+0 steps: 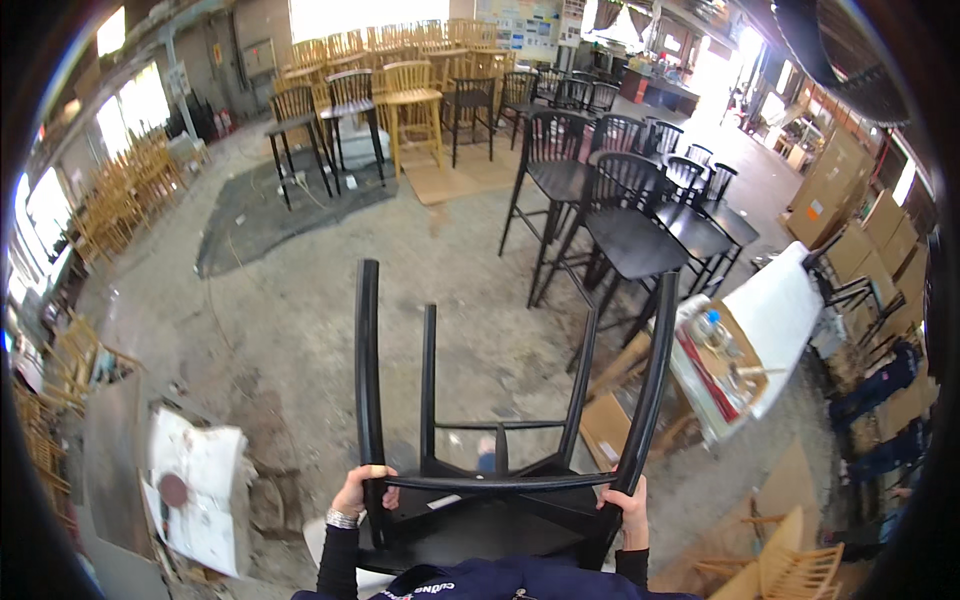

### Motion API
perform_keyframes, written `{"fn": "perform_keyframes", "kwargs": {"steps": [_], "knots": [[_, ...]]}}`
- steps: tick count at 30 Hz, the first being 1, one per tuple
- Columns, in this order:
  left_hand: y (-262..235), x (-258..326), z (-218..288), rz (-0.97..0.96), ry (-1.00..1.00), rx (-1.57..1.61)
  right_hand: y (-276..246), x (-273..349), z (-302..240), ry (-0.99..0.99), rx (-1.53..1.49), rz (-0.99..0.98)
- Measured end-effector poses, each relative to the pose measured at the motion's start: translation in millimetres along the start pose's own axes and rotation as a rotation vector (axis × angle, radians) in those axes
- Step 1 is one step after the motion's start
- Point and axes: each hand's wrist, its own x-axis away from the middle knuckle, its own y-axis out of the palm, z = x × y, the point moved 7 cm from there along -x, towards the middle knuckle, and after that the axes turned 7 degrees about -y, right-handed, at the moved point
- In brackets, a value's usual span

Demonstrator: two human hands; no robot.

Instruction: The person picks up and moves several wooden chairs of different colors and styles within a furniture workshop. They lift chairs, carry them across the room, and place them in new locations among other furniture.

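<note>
A black wooden stool [490, 530] is tipped in front of me, its four legs pointing away and its seat close to my body. Where a crossbar [500, 484] joins the two nearer legs, I grip it at both ends. My left hand [357, 494] is closed round the left joint, with a metal watch band at the wrist. At the opposite joint, my right hand [628, 505] wraps the right leg [655, 380]. A small pale label [444, 501] lies on the black surface. The stool hides its own backrest.
Black bar stools [625, 240] stand ahead to the right, with unpainted wooden ones [410, 85] farther back. To my right is a white-covered table [785, 300] bearing an open box [715, 355]. A white padded stand [200, 490] is at left; a dark mat [290, 215] lies on the floor.
</note>
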Motion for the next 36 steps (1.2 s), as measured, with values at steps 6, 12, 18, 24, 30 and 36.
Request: {"fn": "perform_keyframes", "kwargs": {"steps": [6,12,18,24,30,36], "knots": [[27.4,-40.0,-24.3,-0.110,0.034,0.064,-28.1,-89.0,30.8,0.093,0.011,-0.154],[5.0,-69.8,-18.6,0.056,0.219,0.166,2.8,-216.8,55.0,0.181,-0.050,-0.345],[-26.7,-166.0,104.7,0.122,0.229,0.305,99.8,-385.0,102.0,0.191,0.014,-0.435],[-48.6,-283.0,293.8,0.113,0.178,0.097,186.7,-553.3,108.7,0.256,-0.002,-0.311],[-46.6,-400.5,448.9,-0.027,0.140,0.046,221.0,-680.1,116.4,0.255,-0.040,-0.055],[-26.3,-569.2,548.3,-0.053,-0.017,0.062,174.8,-838.3,193.9,0.084,0.197,0.152]]}}
